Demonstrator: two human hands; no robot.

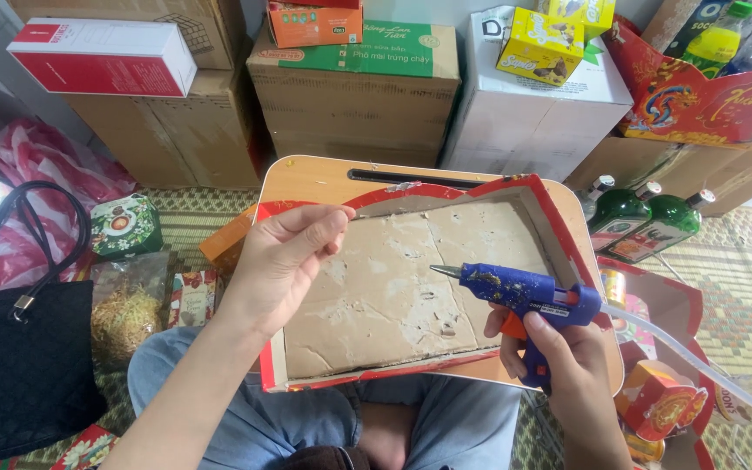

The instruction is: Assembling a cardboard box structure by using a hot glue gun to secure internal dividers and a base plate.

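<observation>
A shallow cardboard tray (393, 287) with red rims lies on a small wooden lap table (315, 178) over my knees. Its brown floor carries dried glue marks. My left hand (285, 261) rests on the tray's left wall, with thumb and forefinger pinched together near the upper left corner. My right hand (554, 352) grips a blue glue gun (524, 292) by its handle, a finger on the orange trigger. The metal nozzle points left, just above the tray floor at its middle. A translucent glue stick (698, 357) trails from the gun's back toward the lower right.
Stacked cardboard boxes (354, 96) stand behind the table. Two green bottles (641, 222) lie at the right, under a red printed box (707, 100). A black handbag (23, 357), a straw-filled packet (124, 318) and a green tin (126, 224) sit left on the woven mat.
</observation>
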